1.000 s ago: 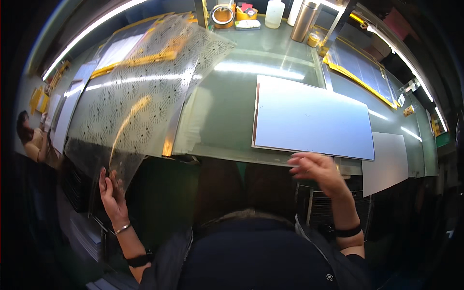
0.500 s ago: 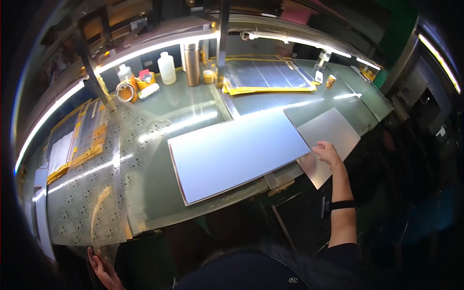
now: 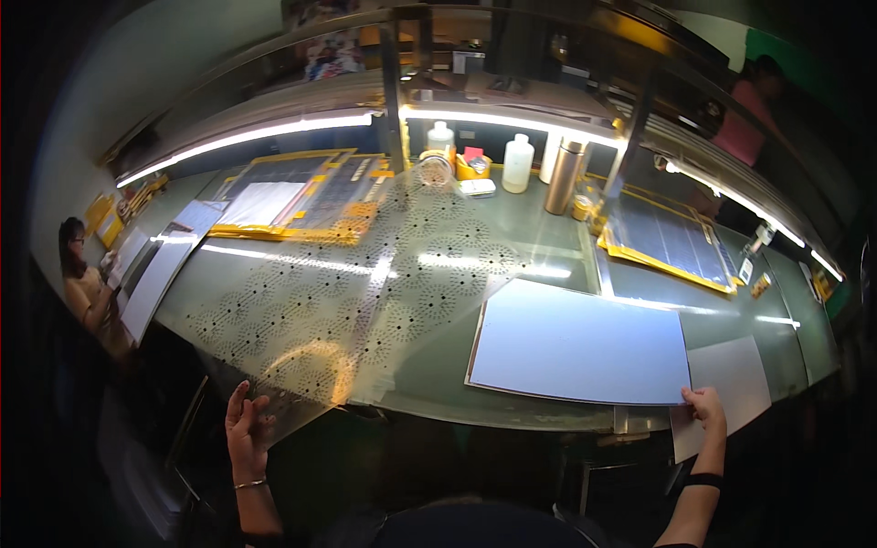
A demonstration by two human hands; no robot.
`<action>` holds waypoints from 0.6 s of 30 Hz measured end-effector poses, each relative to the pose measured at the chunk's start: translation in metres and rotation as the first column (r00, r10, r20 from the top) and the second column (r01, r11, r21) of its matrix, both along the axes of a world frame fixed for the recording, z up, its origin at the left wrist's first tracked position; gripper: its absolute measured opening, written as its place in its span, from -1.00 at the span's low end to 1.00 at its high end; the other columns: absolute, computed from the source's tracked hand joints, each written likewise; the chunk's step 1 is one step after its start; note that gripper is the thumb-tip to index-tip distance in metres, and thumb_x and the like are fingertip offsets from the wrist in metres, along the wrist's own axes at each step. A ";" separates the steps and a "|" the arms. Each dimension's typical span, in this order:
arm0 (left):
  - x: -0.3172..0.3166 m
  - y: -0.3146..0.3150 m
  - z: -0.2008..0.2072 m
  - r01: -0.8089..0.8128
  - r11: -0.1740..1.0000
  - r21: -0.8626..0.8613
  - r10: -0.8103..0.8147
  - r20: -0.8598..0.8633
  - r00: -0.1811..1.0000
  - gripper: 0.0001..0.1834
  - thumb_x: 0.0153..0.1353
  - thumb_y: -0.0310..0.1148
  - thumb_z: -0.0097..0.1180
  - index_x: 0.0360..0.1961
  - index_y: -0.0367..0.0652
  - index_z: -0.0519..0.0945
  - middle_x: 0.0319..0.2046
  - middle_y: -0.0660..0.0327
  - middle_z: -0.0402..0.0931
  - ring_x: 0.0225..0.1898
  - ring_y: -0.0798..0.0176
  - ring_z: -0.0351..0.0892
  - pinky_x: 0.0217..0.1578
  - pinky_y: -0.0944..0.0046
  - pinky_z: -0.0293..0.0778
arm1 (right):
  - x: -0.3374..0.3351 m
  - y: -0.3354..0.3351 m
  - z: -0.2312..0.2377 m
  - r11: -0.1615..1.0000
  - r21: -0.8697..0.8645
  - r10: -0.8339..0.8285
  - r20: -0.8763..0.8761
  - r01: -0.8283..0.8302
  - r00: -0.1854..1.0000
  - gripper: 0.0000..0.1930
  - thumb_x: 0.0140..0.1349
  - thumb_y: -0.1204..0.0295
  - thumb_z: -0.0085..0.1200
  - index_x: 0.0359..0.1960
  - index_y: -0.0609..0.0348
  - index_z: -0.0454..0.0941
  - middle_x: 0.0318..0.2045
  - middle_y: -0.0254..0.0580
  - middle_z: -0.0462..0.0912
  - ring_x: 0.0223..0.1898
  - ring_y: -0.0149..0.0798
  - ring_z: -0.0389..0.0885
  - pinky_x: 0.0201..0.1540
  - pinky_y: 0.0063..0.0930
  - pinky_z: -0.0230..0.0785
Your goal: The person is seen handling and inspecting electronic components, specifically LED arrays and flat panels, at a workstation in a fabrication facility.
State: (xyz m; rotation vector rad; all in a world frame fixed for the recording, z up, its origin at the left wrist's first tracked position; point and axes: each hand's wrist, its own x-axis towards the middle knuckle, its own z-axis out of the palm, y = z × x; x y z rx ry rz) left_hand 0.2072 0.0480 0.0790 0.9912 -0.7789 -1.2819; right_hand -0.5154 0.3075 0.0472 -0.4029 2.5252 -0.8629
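Note:
A stack of flat, pale blue-white sheets (image 3: 585,342) lies on the bench near its front edge. My right hand (image 3: 708,408) is closed on its near right corner, thumb on top. Partly under that corner lies a grey sheet (image 3: 738,370) that juts past the bench edge. To the left, a clear film printed with dark dotted patterns (image 3: 365,301) spreads over the bench, its near corner hanging over the edge. Beside that corner is my left hand (image 3: 247,425), palm up with fingers apart; whether it touches the film I cannot tell.
Behind stand white plastic bottles (image 3: 518,164), a copper-coloured flask (image 3: 565,178) and a tape roll (image 3: 437,169). Yellow-edged framed films (image 3: 671,239) lie at the back right, others (image 3: 292,196) at the back left. A co-worker (image 3: 87,283) holds a pale panel (image 3: 160,283) at far left.
The view has swung left, bringing the co-worker into sight. My right hand has gone from above the grey sheet to gripping the sheet stack's corner. My left hand stays by the film's near corner.

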 end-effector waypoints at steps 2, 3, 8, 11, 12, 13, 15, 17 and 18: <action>0.003 0.000 0.000 0.016 1.000 0.002 -0.016 -0.019 1.000 -0.69 0.24 -0.38 -0.09 0.03 -0.04 0.37 -0.36 0.22 0.57 -0.52 0.51 0.50 -0.50 0.46 0.49 | 0.003 -0.001 0.000 0.999 -0.007 0.036 -0.002 -0.036 0.999 -0.66 -0.09 0.23 0.27 -0.60 0.27 0.44 -0.71 -0.30 0.40 -0.72 -0.43 0.30 -0.71 -0.52 0.12; 0.003 0.001 0.001 -0.005 1.000 -0.001 0.005 -0.022 1.000 -0.69 0.24 -0.38 -0.09 0.03 -0.04 0.37 -0.36 0.22 0.57 -0.52 0.51 0.50 -0.50 0.46 0.49 | 0.003 -0.004 0.000 0.998 -0.011 0.058 -0.005 -0.058 0.998 -0.67 -0.08 0.24 0.26 -0.61 0.24 0.42 -0.72 -0.31 0.38 -0.71 -0.43 0.29 -0.70 -0.52 0.13; 0.008 0.012 0.003 -0.026 0.999 0.025 0.028 -0.054 0.998 -0.71 0.23 -0.39 -0.09 0.00 -0.06 0.38 -0.36 0.19 0.56 -0.48 0.41 0.53 -0.45 0.37 0.51 | 0.017 -0.019 0.001 0.882 -0.470 0.044 0.136 0.025 0.990 -0.82 0.10 0.37 0.05 -0.35 0.14 0.33 -0.55 -0.33 0.40 -0.59 -0.41 0.39 -0.59 -0.51 0.32; 0.007 -0.001 -0.001 0.075 0.997 0.006 -0.074 -0.117 0.990 -0.67 0.23 -0.40 -0.08 0.03 -0.07 0.35 -0.33 0.14 0.54 -0.38 0.37 0.54 -0.39 0.35 0.52 | 0.042 -0.019 0.010 0.870 -0.473 -0.065 0.172 0.140 0.983 -0.83 0.18 0.42 -0.06 -0.24 0.15 0.27 -0.48 -0.28 0.45 -0.55 -0.37 0.46 -0.55 -0.58 0.41; 0.005 -0.002 0.000 0.104 0.994 0.035 -0.099 -0.134 0.986 -0.68 0.21 -0.40 -0.06 0.01 -0.08 0.37 -0.33 0.14 0.54 -0.40 0.36 0.54 -0.39 0.34 0.51 | 0.048 -0.026 0.009 0.875 -0.468 -0.044 0.174 0.122 0.984 -0.83 0.18 0.42 -0.06 -0.24 0.15 0.27 -0.48 -0.28 0.45 -0.55 -0.37 0.46 -0.55 -0.58 0.41; 0.000 0.001 0.004 0.104 0.995 0.002 -0.102 -0.157 0.982 -0.70 0.20 -0.40 -0.03 -0.02 -0.08 0.40 -0.34 0.14 0.54 -0.42 0.35 0.53 -0.39 0.34 0.50 | 0.058 -0.031 0.008 0.856 -0.509 -0.007 0.162 0.090 0.987 -0.84 0.19 0.43 -0.08 -0.24 0.15 0.27 -0.48 -0.27 0.45 -0.55 -0.38 0.47 -0.55 -0.59 0.42; 0.004 0.001 -0.002 0.052 0.998 0.018 -0.048 -0.161 0.986 -0.71 0.20 -0.38 -0.02 -0.04 -0.08 0.41 -0.35 0.12 0.56 -0.51 0.21 0.58 -0.53 0.34 0.48 | 0.070 -0.040 0.006 0.835 -0.546 0.020 0.152 0.068 0.988 -0.86 0.20 0.43 -0.10 -0.25 0.16 0.27 -0.47 -0.25 0.45 -0.54 -0.39 0.47 -0.55 -0.61 0.44; 0.000 -0.005 -0.003 0.081 0.996 0.023 -0.075 -0.177 0.981 -0.72 0.19 -0.38 -0.02 -0.05 -0.07 0.41 -0.36 0.12 0.57 -0.51 0.21 0.58 -0.54 0.35 0.48 | 0.081 -0.050 -0.003 0.788 -0.614 0.096 0.179 0.035 0.979 -0.88 0.20 0.45 -0.10 -0.26 0.18 0.28 -0.46 -0.22 0.46 -0.54 -0.40 0.47 -0.54 -0.59 0.46; -0.002 -0.007 0.000 0.089 0.996 0.023 -0.083 -0.190 0.978 -0.73 0.19 -0.38 -0.02 -0.06 -0.07 0.42 -0.36 0.12 0.57 -0.50 0.21 0.58 -0.54 0.36 0.48 | 0.086 -0.057 -0.007 0.796 -0.604 0.098 0.202 0.046 0.974 -0.87 0.20 0.46 -0.10 -0.25 0.20 0.29 -0.45 -0.22 0.46 -0.53 -0.39 0.48 -0.52 -0.58 0.47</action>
